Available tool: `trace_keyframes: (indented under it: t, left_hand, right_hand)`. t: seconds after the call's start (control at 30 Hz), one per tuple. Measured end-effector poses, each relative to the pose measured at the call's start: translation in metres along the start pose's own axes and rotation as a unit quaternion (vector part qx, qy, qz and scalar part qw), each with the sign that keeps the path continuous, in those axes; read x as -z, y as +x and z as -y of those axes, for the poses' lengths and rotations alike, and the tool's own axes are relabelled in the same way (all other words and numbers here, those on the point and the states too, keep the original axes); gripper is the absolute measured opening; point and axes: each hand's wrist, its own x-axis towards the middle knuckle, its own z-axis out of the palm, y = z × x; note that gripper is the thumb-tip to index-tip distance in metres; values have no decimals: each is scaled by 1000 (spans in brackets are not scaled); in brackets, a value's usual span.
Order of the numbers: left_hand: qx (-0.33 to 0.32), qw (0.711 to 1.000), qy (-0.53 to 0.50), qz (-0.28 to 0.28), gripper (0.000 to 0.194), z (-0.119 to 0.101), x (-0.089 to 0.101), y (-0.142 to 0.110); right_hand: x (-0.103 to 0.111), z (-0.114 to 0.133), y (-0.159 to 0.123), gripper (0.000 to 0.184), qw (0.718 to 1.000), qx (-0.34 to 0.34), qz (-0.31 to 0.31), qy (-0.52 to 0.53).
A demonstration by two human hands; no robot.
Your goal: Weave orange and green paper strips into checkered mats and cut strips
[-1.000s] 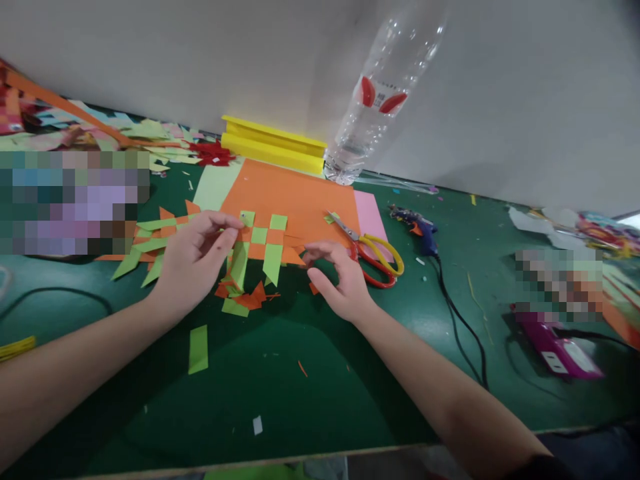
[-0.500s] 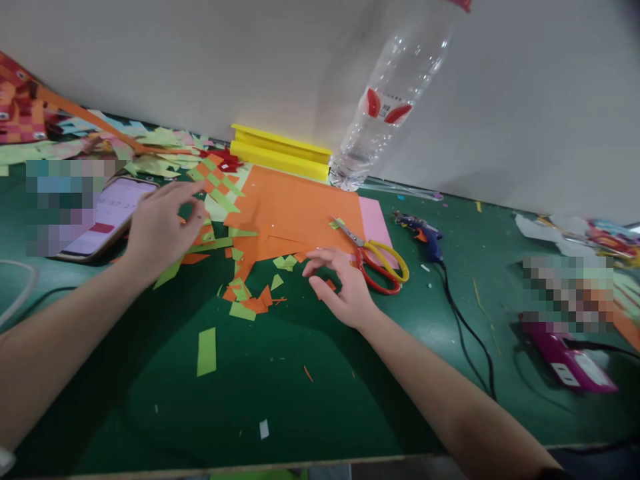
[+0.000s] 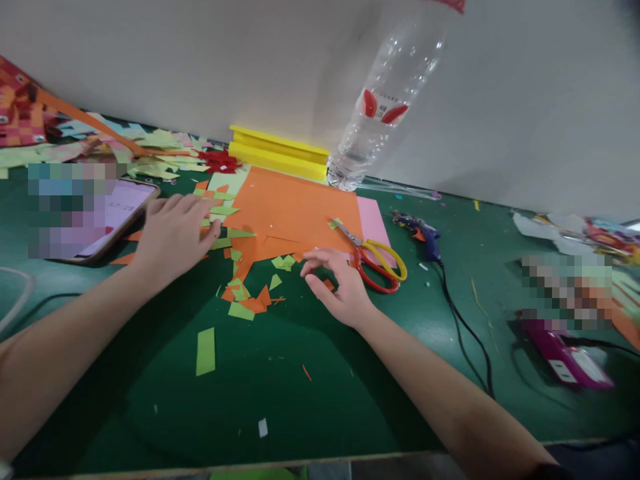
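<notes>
My left hand [image 3: 177,233] lies palm down, fingers stretched forward, over a woven orange and green paper piece [image 3: 223,210]. Most of that piece is hidden under the hand, and orange paper ends [image 3: 124,258] stick out on its left. My right hand [image 3: 340,287] rests on the table with fingers curved and apart, holding nothing. Just beyond it lie scissors [image 3: 383,263] with one red and one yellow handle, their blades over an orange paper sheet [image 3: 295,207]. Green and orange paper scraps [image 3: 250,300] are scattered between my hands.
Behind stand a clear plastic bottle [image 3: 383,110] and a yellow folded strip [image 3: 280,153] by the wall. A phone [image 3: 133,200] lies left. On the right are a blue glue gun [image 3: 425,240] with its cord and a magenta device [image 3: 565,360]. Paper scraps [image 3: 160,140] heap at back left.
My left hand has gone from a pinch-like pose above the woven paper to lying flatter over it. The woven piece has dropped and is now mostly covered. My right hand stays put.
</notes>
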Motion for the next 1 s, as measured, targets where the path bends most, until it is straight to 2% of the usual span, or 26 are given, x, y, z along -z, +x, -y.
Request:
trace_keyframes:
  t: [0.17,0.23,0.47,0.7,0.87,1.0]
  left_hand:
    - [-172,981,-86,21,35,-26,-3,-4]
    - [-210,971,-111,8,36,-33,-5,-6]
    - [-269,950,-158,-3,35,-38,-1,-8]
    - [-362,908,-211,-27,29,-47,10,-9]
    - [-375,883,-282,-13,22,-53,17,-13]
    - [-371,882,-287,-35,24,-56,19,-14]
  right_hand:
    - [-1,-2,0,19,999,-33,-19,-14]
    - [-1,-3,0,19,998,-47,-29,-30]
    - [-1,-12,2,21,989,-48,-44,-131]
    - [5,-21,6,12,972,-34,-43,-228]
    - [10,-26,9,10,963,-36,-47,-262]
    - [9,-29,7,14,961,-44,-18,-272]
